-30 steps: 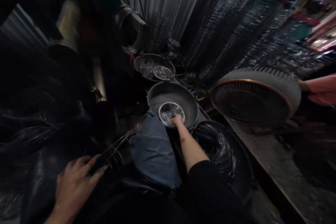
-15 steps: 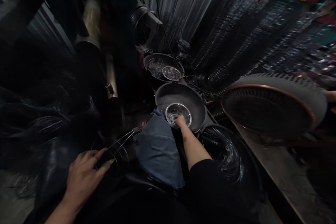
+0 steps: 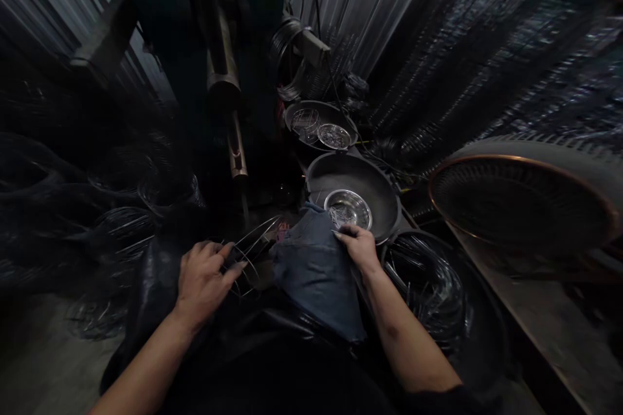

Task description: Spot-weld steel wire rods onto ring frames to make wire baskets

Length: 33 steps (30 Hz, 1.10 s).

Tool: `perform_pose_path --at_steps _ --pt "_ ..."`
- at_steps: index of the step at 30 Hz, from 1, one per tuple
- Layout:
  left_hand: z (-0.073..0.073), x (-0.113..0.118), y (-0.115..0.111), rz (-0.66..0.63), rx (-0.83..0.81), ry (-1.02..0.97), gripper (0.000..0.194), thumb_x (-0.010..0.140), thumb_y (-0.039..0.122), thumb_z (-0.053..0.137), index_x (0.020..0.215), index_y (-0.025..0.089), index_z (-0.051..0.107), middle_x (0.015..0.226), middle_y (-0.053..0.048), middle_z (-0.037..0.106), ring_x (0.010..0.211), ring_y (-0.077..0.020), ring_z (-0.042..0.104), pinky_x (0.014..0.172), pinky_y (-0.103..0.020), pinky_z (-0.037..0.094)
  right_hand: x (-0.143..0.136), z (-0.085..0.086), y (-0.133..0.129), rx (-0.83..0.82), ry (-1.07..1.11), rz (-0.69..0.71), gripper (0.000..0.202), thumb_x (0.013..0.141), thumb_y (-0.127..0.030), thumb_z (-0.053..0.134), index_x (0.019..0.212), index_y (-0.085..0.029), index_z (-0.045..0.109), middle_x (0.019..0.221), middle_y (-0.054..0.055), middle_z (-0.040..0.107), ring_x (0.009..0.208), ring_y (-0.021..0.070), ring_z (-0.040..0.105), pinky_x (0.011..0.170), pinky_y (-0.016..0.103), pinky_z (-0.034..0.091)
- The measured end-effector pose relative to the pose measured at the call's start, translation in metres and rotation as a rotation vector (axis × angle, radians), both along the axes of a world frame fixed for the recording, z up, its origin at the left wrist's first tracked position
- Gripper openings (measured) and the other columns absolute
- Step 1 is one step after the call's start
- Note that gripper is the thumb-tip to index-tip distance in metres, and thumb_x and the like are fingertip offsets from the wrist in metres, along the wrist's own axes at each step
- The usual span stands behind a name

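Observation:
My left hand [image 3: 207, 279] is closed on a wire frame [image 3: 250, 249] of thin bent rods and curved wires, held low at the left of the cloth. My right hand [image 3: 359, 246] is pinched at the near rim of a shiny metal bowl [image 3: 363, 207], over the edge of the blue cloth [image 3: 314, 266]. A small bright sliver at its fingertips looks like a short wire piece [image 3: 335, 232]. Many such short pieces [image 3: 342, 214] lie in the bowl. The bowl sits inside a wide dark pan [image 3: 382, 185].
Behind is another dark pan [image 3: 296, 107] with a second metal bowl [image 3: 335, 136] and a round wire piece. A coil of dark wire [image 3: 428, 285] lies right, near a large round fan [image 3: 520, 201]. A brass-coloured machine rod [image 3: 237, 149] points down ahead. Wire bundles lie left.
My right hand has come out of the bowl and back towards me, its fingers pinched. My left hand still holds the wire frame. The whole view has shifted, moving things rightward.

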State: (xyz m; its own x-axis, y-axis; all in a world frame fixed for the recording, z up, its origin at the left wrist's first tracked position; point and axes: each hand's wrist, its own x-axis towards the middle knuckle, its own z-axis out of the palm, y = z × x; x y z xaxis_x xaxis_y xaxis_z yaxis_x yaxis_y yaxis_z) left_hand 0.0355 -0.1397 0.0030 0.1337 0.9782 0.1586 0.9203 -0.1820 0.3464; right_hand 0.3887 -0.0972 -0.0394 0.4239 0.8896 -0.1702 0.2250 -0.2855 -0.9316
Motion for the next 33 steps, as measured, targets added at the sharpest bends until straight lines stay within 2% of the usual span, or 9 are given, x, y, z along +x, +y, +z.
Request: perform_pose_path --at_steps 2,4,7,10,12,14,18,26,33 --pt "0.01 0.0 0.005 -0.026 0.035 0.036 0.038 0.085 0.046 0.055 0.107 0.019 0.071 0.099 -0.01 0.068 0.098 -0.0288 0.057 0.083 -0.044 0.046 -0.008 0.013 -0.007 -0.026 -0.121 0.015 0.024 0.052 -0.034 0.075 0.066 -0.015 0.07 0.069 0.006 0.071 0.07 0.0209 0.062 0.066 0.03 0.048" --pt "0.02 0.0 0.01 -0.042 0.06 0.084 0.036 0.085 0.043 0.054 0.106 0.019 0.07 0.094 -0.01 0.067 0.097 -0.0289 0.056 0.083 -0.044 0.045 -0.028 0.028 -0.008 -0.05 -0.069 0.062 0.024 0.056 -0.037 0.073 0.063 -0.015 0.069 0.063 0.004 0.068 0.062 0.0187 0.06 0.059 0.029 0.046" --pt "0.032 0.001 0.017 -0.049 0.098 0.151 0.035 0.085 0.04 0.054 0.107 0.017 0.07 0.09 -0.01 0.066 0.098 -0.03 0.055 0.086 -0.046 0.043 -0.082 0.049 -0.002 -0.108 0.243 0.236 0.027 0.058 -0.041 0.072 0.062 -0.015 0.066 0.051 -0.001 0.058 0.043 0.0105 0.048 0.043 0.023 0.035" --pt "0.041 0.001 0.024 -0.058 0.136 0.183 0.036 0.085 0.037 0.054 0.11 0.014 0.069 0.094 -0.011 0.066 0.101 -0.0315 0.054 0.088 -0.047 0.042 -0.144 0.063 0.008 -0.184 0.585 0.38 0.029 0.054 -0.038 0.077 0.066 -0.013 0.067 0.055 -0.001 0.061 0.039 0.008 0.048 0.036 0.02 0.03" --pt "0.047 0.0 0.028 -0.061 0.154 0.189 0.036 0.085 0.034 0.055 0.111 0.013 0.068 0.093 -0.011 0.066 0.1 -0.0318 0.054 0.088 -0.048 0.042 -0.173 0.069 0.013 -0.185 0.735 0.417 0.03 0.052 -0.036 0.079 0.066 -0.013 0.067 0.058 0.0 0.063 0.04 0.0076 0.049 0.035 0.019 0.03" --pt "0.052 -0.002 0.032 -0.054 0.181 0.19 0.035 0.085 0.032 0.056 0.111 0.012 0.068 0.091 -0.011 0.066 0.099 -0.0317 0.055 0.087 -0.048 0.042 -0.19 0.072 0.017 -0.159 0.828 0.433 0.03 0.052 -0.035 0.081 0.066 -0.013 0.066 0.058 0.001 0.064 0.04 0.0071 0.049 0.036 0.018 0.032" --pt "0.059 -0.007 0.043 -0.062 0.249 0.204 0.035 0.084 0.031 0.057 0.111 0.011 0.068 0.09 -0.012 0.066 0.098 -0.032 0.055 0.086 -0.048 0.042 -0.2 0.073 0.026 -0.114 0.879 0.448 0.031 0.052 -0.034 0.084 0.067 -0.012 0.067 0.057 0.001 0.064 0.038 0.0069 0.049 0.035 0.018 0.033" --pt "0.071 -0.008 0.073 -0.119 0.241 0.233 0.035 0.083 0.026 0.057 0.112 0.011 0.067 0.096 -0.013 0.067 0.102 -0.033 0.055 0.091 -0.05 0.04 -0.205 0.07 0.056 -0.022 0.865 0.432 0.031 0.052 -0.036 0.085 0.064 -0.013 0.068 0.052 -0.001 0.062 0.036 0.0068 0.049 0.037 0.019 0.038" --pt "0.08 -0.008 0.096 -0.117 0.257 0.252 0.033 0.083 0.026 0.055 0.109 0.013 0.069 0.091 -0.013 0.067 0.099 -0.0327 0.054 0.089 -0.05 0.041 -0.215 0.078 0.072 -0.012 0.892 0.334 0.035 0.053 -0.039 0.085 0.067 -0.014 0.064 0.052 -0.002 0.06 0.034 0.0056 0.045 0.032 0.017 0.032"
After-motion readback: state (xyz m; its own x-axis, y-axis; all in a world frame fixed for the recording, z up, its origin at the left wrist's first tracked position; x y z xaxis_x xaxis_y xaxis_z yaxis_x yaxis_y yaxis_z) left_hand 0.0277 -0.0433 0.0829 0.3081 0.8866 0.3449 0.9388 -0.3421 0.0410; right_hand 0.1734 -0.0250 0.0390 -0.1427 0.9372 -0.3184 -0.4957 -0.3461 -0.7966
